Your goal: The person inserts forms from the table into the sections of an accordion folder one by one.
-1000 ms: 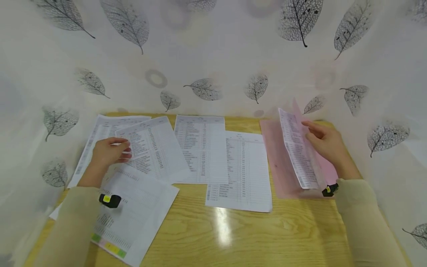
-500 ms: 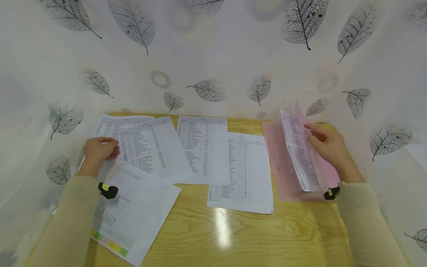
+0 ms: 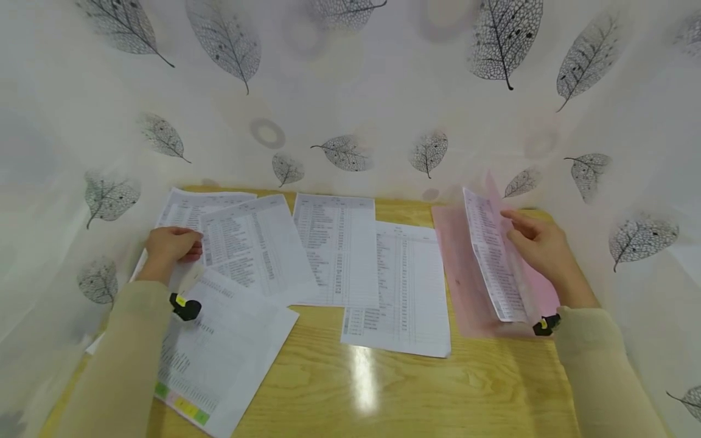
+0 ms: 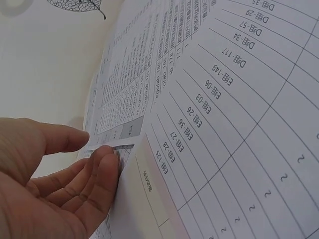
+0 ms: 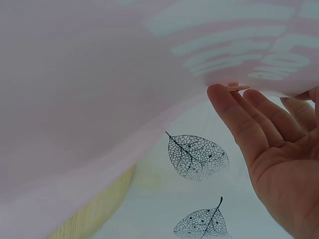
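Note:
My left hand (image 3: 174,246) is beside the left edge of a tilted printed sheet (image 3: 257,246). In the left wrist view, the thumb and fingers (image 4: 102,174) are bent around a gap at a paper's edge, fingertips right at its corner. A page with coloured cells (image 3: 219,347) lies below that hand, partly under the wrist. At the right, my right hand (image 3: 539,246) pinches the edge of a pink folder (image 3: 451,274), holding its cover raised. Printed pages (image 3: 490,261) stand tilted inside the folder. The right wrist view shows pale lettering on the cover (image 5: 224,45) and fingertips at a small tab.
More printed sheets lie on the wooden table (image 3: 405,395): one at the far left (image 3: 183,210), one in the middle (image 3: 336,249), and one overlapped by it (image 3: 413,292). A white leaf-patterned curtain (image 3: 350,91) hangs close behind and at both sides.
My left hand has drawn left from over the tilted sheet to its left edge, then slightly back right. The right hand keeps the folder cover raised. The view has shifted a little.

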`<state>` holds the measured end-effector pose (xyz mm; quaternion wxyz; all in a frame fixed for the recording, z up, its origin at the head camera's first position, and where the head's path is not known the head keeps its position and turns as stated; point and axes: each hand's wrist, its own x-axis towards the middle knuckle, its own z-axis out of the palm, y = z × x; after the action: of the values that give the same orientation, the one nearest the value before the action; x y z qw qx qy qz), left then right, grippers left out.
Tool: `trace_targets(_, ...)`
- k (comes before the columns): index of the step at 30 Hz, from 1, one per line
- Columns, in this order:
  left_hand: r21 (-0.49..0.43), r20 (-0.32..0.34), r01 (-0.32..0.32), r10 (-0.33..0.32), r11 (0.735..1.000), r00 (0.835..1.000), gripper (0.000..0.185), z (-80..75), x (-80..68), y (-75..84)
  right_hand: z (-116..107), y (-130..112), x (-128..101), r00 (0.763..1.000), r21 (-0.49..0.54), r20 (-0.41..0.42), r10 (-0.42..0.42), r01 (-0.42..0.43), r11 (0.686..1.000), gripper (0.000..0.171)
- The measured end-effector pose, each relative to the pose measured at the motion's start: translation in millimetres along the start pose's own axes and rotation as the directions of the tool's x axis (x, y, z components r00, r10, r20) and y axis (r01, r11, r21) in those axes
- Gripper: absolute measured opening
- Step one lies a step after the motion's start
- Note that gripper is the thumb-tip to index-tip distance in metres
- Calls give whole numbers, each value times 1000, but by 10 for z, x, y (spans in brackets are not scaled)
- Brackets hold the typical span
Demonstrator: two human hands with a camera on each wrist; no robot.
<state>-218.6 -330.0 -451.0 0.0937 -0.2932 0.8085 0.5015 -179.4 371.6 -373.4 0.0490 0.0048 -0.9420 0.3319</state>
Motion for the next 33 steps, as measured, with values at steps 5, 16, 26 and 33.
trace_targets(5,36,-6,38,-37,999,999,57,26,4,2,-7,-24,-25,998,9,27,52,-52,999,47)
trace_targets(16,172,-16,12,-9,985,1000,51,72,-9,41,4,6,-24,995,35,58,81,-83,996,49)
trace_targets(26,143,13,-202,203,969,979,57,102,-12,105,-9,20,13,994,26,72,79,-81,996,49)
trace_targets(33,-87,77,-222,229,971,970,64,226,-33,111,-16,36,6,982,-1,115,148,-149,989,53)
